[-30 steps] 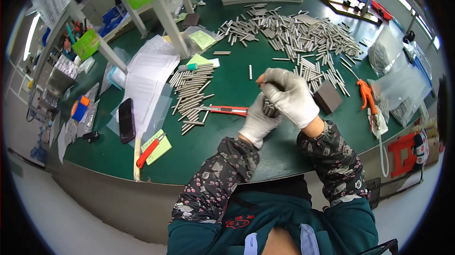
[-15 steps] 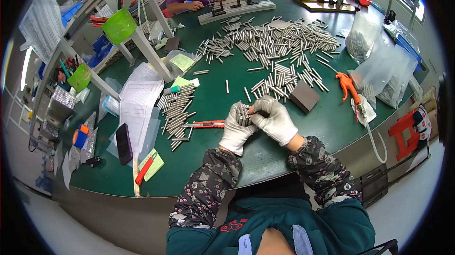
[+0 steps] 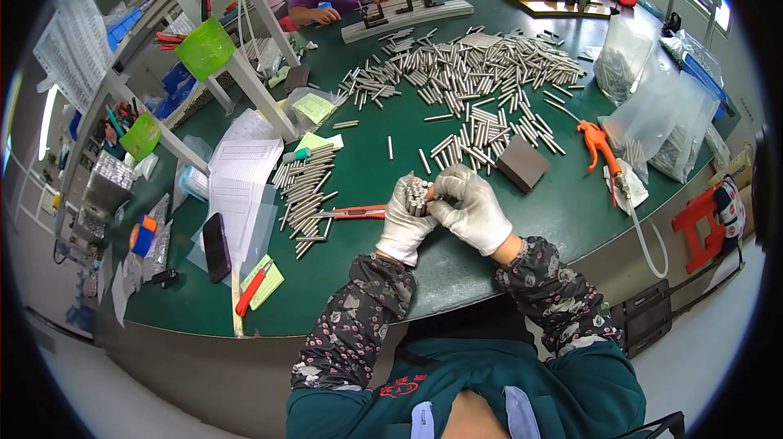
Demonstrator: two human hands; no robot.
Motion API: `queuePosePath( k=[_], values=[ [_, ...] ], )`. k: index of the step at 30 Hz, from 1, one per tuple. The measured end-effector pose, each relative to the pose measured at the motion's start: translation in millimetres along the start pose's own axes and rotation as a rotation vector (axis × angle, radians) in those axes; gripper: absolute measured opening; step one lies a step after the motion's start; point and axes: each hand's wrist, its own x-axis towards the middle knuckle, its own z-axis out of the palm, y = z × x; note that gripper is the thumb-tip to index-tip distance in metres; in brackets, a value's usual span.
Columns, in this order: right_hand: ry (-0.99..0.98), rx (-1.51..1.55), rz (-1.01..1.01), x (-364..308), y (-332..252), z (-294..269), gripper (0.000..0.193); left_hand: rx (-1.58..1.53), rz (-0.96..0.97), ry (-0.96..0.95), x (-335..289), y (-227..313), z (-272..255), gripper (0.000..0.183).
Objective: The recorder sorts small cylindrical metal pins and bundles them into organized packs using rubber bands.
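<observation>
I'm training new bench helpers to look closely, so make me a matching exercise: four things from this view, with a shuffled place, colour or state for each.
Column one
1. Bundle of metal pins
2. Air gun
3. Phone
4. Brown block nearest the hands

Column two
A. Beside the printed sheets
B. Orange
C. Beside the larger heap of loose pins
D. Held in the gloved left hand

Pairs: 1-D, 2-B, 3-A, 4-C

Two gloved hands (image 3: pixel 404 227) meet at a bundle of metal pins (image 3: pixel 417 198) over a green table (image 3: pixel 367 168).
</observation>
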Motion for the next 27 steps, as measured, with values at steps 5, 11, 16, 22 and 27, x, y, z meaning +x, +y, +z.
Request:
queuePosePath(
  k=[5,11,16,22,27],
  values=[
    [-0.030,-0.438,-0.203,5,-17,1,0.019,0.044,0.020,-0.032,7,9,8,0.040],
    [-0.036,-0.783,-0.279,5,-19,12,0.022,0.147,0.101,0.032,8,13,12,0.033],
    [-0.015,-0.605,-0.199,14,-22,5,0.012,-0.177,-0.060,0.031,6,22,20,0.052],
    [0.070,-0.263,-0.052,41,-36,-8,0.012,-0.150,-0.188,0.099,6,14,16,0.052],
    [-0.175,-0.062,-0.033,66,-51,39,0.009,0.246,0.157,0.090,3,-1,17,0.052]
  ],
)
